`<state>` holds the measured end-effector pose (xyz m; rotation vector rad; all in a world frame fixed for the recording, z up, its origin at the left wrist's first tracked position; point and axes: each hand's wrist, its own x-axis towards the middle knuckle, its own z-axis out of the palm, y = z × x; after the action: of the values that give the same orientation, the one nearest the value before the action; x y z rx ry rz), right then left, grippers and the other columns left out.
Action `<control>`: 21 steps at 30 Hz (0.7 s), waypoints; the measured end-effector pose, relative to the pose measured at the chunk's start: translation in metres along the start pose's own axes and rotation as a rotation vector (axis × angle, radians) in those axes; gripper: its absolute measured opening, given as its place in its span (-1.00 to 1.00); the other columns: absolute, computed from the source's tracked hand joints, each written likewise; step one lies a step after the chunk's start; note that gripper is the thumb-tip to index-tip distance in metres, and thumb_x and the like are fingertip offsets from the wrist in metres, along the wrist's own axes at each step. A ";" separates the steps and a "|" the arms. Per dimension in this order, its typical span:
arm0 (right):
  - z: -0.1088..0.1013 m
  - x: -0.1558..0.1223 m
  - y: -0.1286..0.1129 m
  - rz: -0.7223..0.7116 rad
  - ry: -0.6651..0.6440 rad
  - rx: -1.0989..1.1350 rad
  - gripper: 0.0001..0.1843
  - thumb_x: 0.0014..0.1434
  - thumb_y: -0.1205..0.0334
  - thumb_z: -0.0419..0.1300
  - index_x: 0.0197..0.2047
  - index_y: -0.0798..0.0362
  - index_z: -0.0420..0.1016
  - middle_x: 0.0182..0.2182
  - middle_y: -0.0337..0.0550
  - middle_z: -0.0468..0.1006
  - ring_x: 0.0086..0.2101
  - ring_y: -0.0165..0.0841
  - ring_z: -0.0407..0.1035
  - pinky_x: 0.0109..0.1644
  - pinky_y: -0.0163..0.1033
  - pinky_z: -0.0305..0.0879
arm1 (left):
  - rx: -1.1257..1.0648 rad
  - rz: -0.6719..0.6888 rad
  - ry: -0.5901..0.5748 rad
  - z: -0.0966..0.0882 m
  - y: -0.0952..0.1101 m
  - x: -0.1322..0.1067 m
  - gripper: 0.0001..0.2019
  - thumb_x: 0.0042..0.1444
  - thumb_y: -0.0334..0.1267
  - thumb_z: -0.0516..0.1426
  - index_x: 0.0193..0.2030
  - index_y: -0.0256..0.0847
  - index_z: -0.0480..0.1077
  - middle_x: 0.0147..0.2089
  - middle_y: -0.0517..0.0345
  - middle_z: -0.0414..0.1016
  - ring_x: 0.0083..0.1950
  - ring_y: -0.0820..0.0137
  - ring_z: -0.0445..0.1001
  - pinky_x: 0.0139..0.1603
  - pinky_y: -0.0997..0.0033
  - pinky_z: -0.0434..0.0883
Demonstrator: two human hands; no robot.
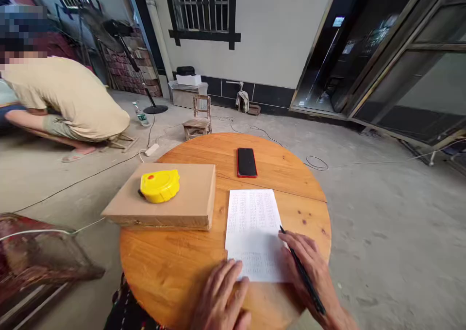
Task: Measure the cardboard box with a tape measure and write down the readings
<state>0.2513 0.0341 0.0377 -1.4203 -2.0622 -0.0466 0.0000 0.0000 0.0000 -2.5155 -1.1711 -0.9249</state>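
A white sheet of paper [254,228] covered in faint rows of print lies on the round wooden table [174,267]. My right hand [313,272] rests on the sheet's right edge, fingers closed around a black pen [303,274] whose tip touches the paper. My left hand [222,296] lies flat with fingers spread on the table, its fingertips pressing the sheet's bottom left corner. A yellow tape measure [160,185] sits on a flat cardboard box [189,204] at the table's left. A black phone in a red case [246,162] lies beyond the paper.
Another person in a beige shirt [69,102] crouches on the concrete floor at the left. A small wooden chair [198,119], a fan stand [155,107], a water bottle [141,115] and cables lie on the floor behind. A rusty red object [36,257] stands at lower left.
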 end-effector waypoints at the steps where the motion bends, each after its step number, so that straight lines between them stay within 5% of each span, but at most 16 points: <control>1: 0.000 0.010 0.002 0.001 -0.022 -0.007 -0.72 0.40 0.32 0.03 0.14 -0.02 0.39 -0.02 -0.05 0.60 -0.10 -0.19 0.45 -0.03 -0.12 0.38 | -0.007 0.002 -0.003 -0.002 0.000 0.001 -0.69 0.16 -0.34 0.06 0.02 -0.16 0.47 0.16 0.02 0.50 0.20 0.23 0.42 0.13 0.25 0.44; 9: 0.024 0.095 0.032 -0.065 -0.197 -0.020 -0.68 0.42 0.35 -0.07 0.14 0.07 0.38 0.09 0.09 0.55 -0.02 -0.12 0.48 0.03 -0.01 0.30 | 0.044 -0.018 -0.039 0.002 0.001 0.007 -0.71 0.26 -0.09 0.09 0.03 -0.13 0.46 0.15 0.02 0.52 0.19 0.18 0.42 0.09 0.20 0.41; 15: 0.022 0.081 0.033 -0.108 -0.155 -0.099 -0.64 0.40 0.40 -0.04 0.20 0.10 0.34 0.11 0.11 0.53 0.00 -0.12 0.45 0.07 -0.01 0.26 | 0.032 -0.042 -0.043 -0.001 0.004 0.012 -0.72 0.30 -0.09 0.05 0.00 -0.14 0.48 0.14 0.04 0.54 0.20 0.20 0.41 0.10 0.17 0.38; 21: 0.015 0.078 0.013 -0.220 -0.395 -0.368 -0.56 0.32 0.56 -0.03 0.16 0.09 0.43 0.17 0.14 0.49 0.17 0.02 0.33 0.16 0.12 0.20 | -0.012 -0.088 -0.063 -0.007 0.006 0.014 -0.71 0.25 -0.18 0.08 0.04 -0.17 0.47 0.19 0.01 0.51 0.23 0.18 0.39 0.11 0.14 0.42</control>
<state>0.2375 0.1094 0.0612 -1.4982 -2.6375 -0.2673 0.0085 0.0013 0.0149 -2.5384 -1.3080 -0.8810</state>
